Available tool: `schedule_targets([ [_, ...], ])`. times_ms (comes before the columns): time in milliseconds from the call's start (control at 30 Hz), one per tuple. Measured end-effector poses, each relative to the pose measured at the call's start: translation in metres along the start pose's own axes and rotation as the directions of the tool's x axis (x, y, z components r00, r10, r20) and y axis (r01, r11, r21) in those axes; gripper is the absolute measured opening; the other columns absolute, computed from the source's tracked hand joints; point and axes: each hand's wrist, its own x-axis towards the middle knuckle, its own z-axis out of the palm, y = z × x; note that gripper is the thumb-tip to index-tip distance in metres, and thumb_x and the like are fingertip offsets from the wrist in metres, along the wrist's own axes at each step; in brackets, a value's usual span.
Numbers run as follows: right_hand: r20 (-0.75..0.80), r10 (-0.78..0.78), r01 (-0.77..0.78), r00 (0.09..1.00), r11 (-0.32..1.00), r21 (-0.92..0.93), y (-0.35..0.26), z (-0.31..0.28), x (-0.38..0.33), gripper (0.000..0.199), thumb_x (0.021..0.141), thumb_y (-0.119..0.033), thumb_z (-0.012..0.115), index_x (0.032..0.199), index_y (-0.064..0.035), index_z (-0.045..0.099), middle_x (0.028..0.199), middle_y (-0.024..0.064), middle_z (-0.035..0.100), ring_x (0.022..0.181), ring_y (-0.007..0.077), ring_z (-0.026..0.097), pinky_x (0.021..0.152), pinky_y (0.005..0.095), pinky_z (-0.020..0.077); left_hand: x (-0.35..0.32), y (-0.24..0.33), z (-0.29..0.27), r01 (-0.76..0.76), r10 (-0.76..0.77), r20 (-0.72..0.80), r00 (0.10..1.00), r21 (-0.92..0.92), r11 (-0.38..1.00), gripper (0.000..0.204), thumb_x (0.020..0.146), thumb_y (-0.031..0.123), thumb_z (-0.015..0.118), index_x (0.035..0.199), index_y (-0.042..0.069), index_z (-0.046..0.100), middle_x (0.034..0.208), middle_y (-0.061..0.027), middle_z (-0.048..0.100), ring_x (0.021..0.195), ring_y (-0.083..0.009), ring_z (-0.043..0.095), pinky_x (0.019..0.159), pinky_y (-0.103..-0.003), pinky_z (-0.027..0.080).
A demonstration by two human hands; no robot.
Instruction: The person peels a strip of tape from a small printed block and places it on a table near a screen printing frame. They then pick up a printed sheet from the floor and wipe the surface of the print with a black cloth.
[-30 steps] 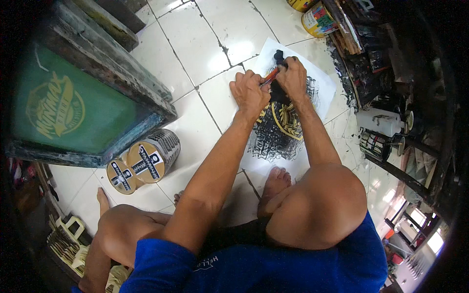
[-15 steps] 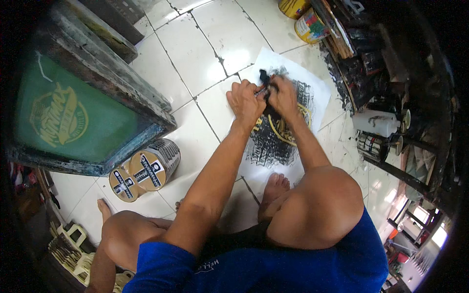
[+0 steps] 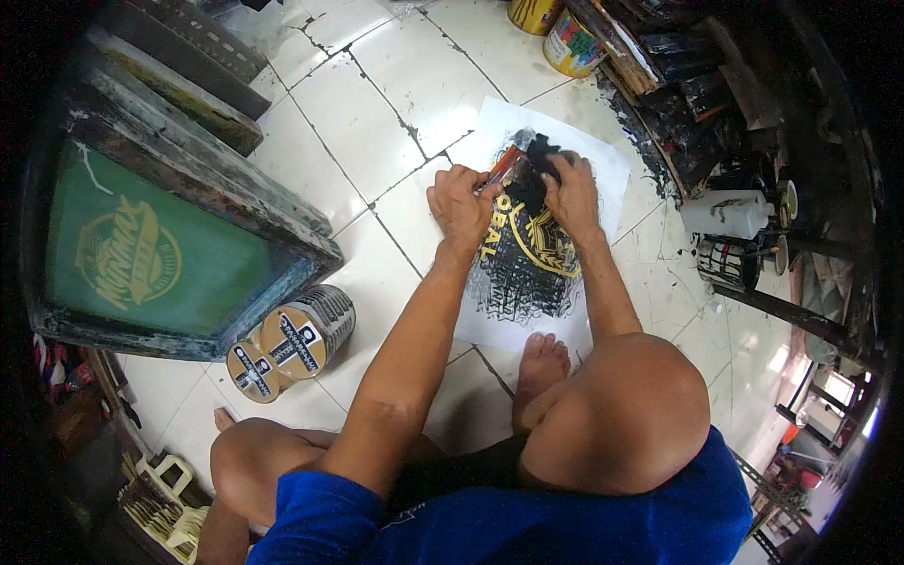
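Out over the floor, my left hand [image 3: 461,202] grips a slim red-orange and grey tool [image 3: 507,168], which points up and right; its exact kind is unclear. Beside it, my right hand [image 3: 572,196] has its fingers bent onto a crumpled black cloth [image 3: 539,151]. Both hands are above a white sheet of paper [image 3: 607,155] bearing black smears and a yellow print [image 3: 527,240]. The cloth covers part of the printed area. My bare foot [image 3: 542,363] rests at the sheet's near edge.
On the left leans a framed green printing screen [image 3: 217,231], with joined cans [image 3: 306,330] near its corner. Colourful paint tins [image 3: 574,45] stand at the far right, beside a dark cluttered shelf [image 3: 716,104]. A whitish container [image 3: 725,215] is on the right.
My hands have drawn apart; the right one moved right with the black cloth. The red-orange tool now shows more clearly in my left hand. The whole view has shifted slightly.
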Motion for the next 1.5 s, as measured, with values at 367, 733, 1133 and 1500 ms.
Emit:
schedule_targets([
  [367,0.066,-0.242,0.226,0.968,0.956,0.185,-0.033,0.034,0.013,0.021,0.075,-0.004,0.068,0.096,-0.0008,0.069,0.106,0.0232,0.064,0.100,0.0428,0.060,0.090,0.0485,0.0492,0.000,-0.004,0.003,-0.015,0.014,0.015,1.000,0.064,0.998,0.020,0.068,0.023,0.085,0.075,0.010,0.072,0.086,-0.0014,0.067,0.091,-0.0249,0.058,0.080,-0.042,0.043],
  [733,0.073,-0.228,0.225,0.971,0.973,0.046,-0.027,0.035,0.038,0.021,0.074,-0.006,0.068,0.094,-0.0002,0.066,0.099,0.0191,0.063,0.096,0.0395,0.060,0.083,0.0490,0.0503,0.002,0.000,0.001,-0.001,0.001,-0.002,1.000,0.040,0.999,0.023,0.067,0.024,0.085,0.077,0.009,0.071,0.083,-0.0027,0.064,0.091,-0.0259,0.056,0.080,-0.042,0.041],
  [1133,-0.044,0.030,-0.025,0.999,0.994,0.110,0.013,0.014,0.056,0.019,0.081,-0.007,0.067,0.098,0.0030,0.067,0.097,0.0242,0.064,0.094,0.0442,0.061,0.083,0.0486,0.0487,0.001,0.002,-0.001,-0.023,0.020,0.070,0.997,0.046,0.999,0.019,0.072,0.020,0.082,0.087,0.011,0.074,0.086,-0.0029,0.064,0.092,-0.0249,0.056,0.080,-0.042,0.041],
  [1500,-0.164,0.318,-0.258,0.934,0.916,0.307,0.035,-0.026,-0.008,0.019,0.085,-0.003,0.066,0.103,0.0032,0.068,0.093,0.0223,0.068,0.086,0.0370,0.066,0.079,0.0421,0.0501,0.039,-0.003,-0.010,-0.326,0.330,-0.040,0.943,0.088,0.941,0.035,0.079,-0.003,0.058,0.107,0.011,0.073,0.102,-0.0068,0.068,0.098,-0.0293,0.058,0.083,-0.039,0.046],
])
